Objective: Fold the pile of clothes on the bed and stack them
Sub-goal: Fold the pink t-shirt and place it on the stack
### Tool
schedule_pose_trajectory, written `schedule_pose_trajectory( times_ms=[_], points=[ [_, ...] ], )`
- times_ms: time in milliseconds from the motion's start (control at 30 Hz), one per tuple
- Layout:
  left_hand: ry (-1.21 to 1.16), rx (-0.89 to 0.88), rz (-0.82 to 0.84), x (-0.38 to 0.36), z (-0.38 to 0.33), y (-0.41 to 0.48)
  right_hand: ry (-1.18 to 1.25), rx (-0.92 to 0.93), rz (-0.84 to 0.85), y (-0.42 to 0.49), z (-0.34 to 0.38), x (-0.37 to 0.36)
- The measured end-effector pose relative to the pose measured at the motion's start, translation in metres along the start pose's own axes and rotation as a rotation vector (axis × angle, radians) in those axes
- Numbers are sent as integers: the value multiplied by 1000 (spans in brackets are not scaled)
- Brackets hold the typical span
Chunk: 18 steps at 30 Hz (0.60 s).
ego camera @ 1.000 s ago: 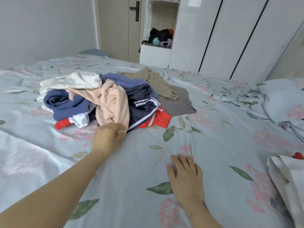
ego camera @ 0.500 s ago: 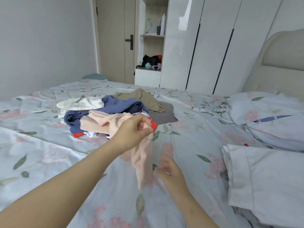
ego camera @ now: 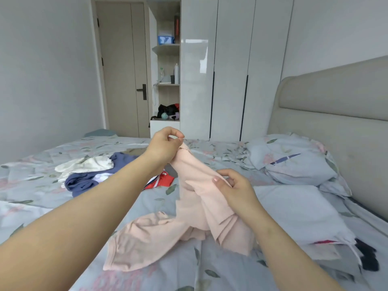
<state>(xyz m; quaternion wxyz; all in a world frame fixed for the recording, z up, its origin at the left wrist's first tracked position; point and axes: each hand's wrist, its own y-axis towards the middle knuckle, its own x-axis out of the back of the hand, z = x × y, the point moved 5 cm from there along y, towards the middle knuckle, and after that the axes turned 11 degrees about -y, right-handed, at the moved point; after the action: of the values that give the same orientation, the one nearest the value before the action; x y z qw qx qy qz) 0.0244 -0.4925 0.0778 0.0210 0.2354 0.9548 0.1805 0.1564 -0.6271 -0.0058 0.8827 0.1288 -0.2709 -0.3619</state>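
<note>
- A grey wall (ego camera: 42, 70) stood on the far left, and a beige door (ego camera: 123, 70) with a dark handle was next to it.
- The bed (ego camera: 31, 192) had a pale blue sheet with leaves and pink flowers.
- The pile (ego camera: 92, 173) lay on the left part of the bed, well behind the hands; a white piece was on top, a dark blue one under it, and a red piece (ego camera: 162, 181) showed at its right edge.
- The left hand (ego camera: 164, 147) was raised above the bed, its fingers closed, and it pinched the top end of the pink garment (ego camera: 189, 217).
- The pink garment hung down from this hand, passed through the other hand, and its lower part lay spread on the sheet near the person.
- The right hand (ego camera: 237, 190) was lower and nearer, and it gripped a fold of the pink garment between thumb and fingers.
- An open shelf (ego camera: 167, 85) with bottles and a dark bag stood behind, beside the white wardrobe (ego camera: 231, 70).
- Pillows (ego camera: 294, 158) in the same flower cloth lay on the right, at the beige headboard (ego camera: 336, 106).
- A folded white cloth (ego camera: 298, 208) lay just right of the right hand, with something black (ego camera: 368, 257) at its near corner; I could not tell what it was.
</note>
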Motion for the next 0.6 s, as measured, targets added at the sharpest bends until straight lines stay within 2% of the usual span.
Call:
schedule_pose_trajectory(
  times_ms=[100,367,467,600],
  points=[
    [-94,122,-53,-2,14,-12,-17,0,23,-12,-4,15],
    [-538,364,-141,-13,40,-31,-156,39,53,-22,-14,34],
    [-508,342,-140,-13,43,-27,-208,70,61,-11,-10,46],
    [-268,253,-126,-5,40,-18,-351,138,89,8,11,52]
  ],
)
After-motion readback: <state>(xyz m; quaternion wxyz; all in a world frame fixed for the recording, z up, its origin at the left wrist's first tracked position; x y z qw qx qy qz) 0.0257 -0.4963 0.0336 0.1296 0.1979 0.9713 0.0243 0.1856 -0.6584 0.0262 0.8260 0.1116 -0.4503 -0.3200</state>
